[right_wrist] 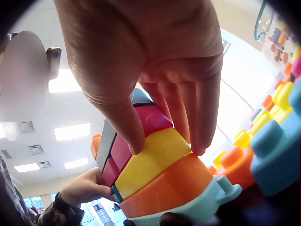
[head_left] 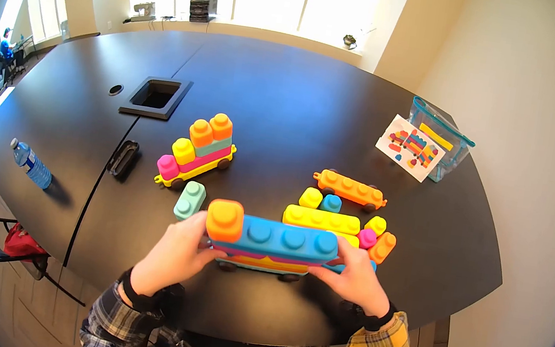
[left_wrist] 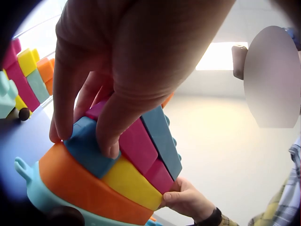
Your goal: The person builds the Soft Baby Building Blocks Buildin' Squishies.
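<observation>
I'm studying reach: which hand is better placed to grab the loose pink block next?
Probably the right hand: it's nearer the loose pink block, while the left hand grips the far end of the block car.

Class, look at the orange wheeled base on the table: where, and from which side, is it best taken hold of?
Probably from above, pinching across the middle of the orange wheeled base, fingers on its far side. It is long and narrow, studs up; the small yellow block and blue block crowd its near side, leaving the far side freer.
</observation>
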### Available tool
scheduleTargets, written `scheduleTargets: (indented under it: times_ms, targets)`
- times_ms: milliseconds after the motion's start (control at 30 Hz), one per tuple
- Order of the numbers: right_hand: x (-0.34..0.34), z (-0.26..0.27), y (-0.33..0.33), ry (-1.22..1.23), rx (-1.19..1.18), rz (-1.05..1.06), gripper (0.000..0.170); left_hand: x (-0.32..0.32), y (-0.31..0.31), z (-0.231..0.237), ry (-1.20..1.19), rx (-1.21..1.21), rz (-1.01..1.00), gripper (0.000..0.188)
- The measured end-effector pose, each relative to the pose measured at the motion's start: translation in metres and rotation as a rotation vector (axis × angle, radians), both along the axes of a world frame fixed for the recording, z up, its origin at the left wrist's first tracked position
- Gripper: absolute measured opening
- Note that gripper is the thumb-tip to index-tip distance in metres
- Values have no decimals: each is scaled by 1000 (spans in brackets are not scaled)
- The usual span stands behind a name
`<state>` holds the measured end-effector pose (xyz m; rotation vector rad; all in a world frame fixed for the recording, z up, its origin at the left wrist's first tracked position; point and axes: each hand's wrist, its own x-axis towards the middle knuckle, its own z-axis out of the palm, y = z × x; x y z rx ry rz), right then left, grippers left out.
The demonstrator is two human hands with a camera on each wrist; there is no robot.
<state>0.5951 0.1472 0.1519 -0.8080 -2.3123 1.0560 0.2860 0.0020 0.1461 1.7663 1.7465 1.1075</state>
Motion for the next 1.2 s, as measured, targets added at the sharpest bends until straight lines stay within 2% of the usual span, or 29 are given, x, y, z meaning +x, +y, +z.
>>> scheduleTargets:
  times_ms: [33, 100, 167, 233, 300, 367, 467, 533, 600, 800, 867, 1000, 1067, 1100, 1167, 1200]
  targets:
    - [-3, 6, 5, 22, -3, -3, 58, -1, 6, 10, -57, 50, 9, 55]
    - [-13, 25, 24, 57, 41, -30, 60, -8, 26, 36, 24, 124, 29, 52]
    - [-31, 31, 56, 195, 188, -38, 55, -18, 57, 53, 46, 182, 18, 52]
    - [-46, 44, 88, 185, 116, -49, 51, -29, 99, 59, 64, 290, 20, 50]
    - [-64, 49, 121, 189, 135, -88, 49, -50, 147, 47, 68, 219, 66, 50]
    - [-79, 31, 162, 183, 209, -71, 49, -58, 186, 34, 51, 188, 113, 50]
    - [-97, 17, 193, 118, 68, -159, 54, -51, 212, 30, 93, 98, 211, 51]
    - [-102, 2, 209, 113, 80, -146, 54, -53, 228, 18, 154, 21, 265, 55]
    - [-105, -12, 219, 83, 84, -149, 54, -59, 239, -2, 153, 53, 252, 53]
    - [-100, -25, 227, 13, 69, -110, 53, -56, 240, -15, 138, -10, 276, 49]
    - [-101, -21, 221, 11, 58, -97, 53, -59, 239, -18, 128, 3, 233, 58]
    - [-97, -18, 218, -38, 67, -101, 54, -56, 220, -13, 33, 13, 236, 60]
    - [-96, -19, 220, -48, 80, -103, 55, -57, 187, 6, 274, 275, 212, 52]
    - [-95, -19, 220, -49, 83, -88, 55, -56, 168, 28, 247, 194, 275, 46]
    - [-94, -18, 219, -46, 82, -78, 55, -72, 149, 22, 565, 327, 356, 59]
    - [-95, -15, 217, -43, 40, -85, 55, -83, 144, 13, 567, 325, 354, 59]
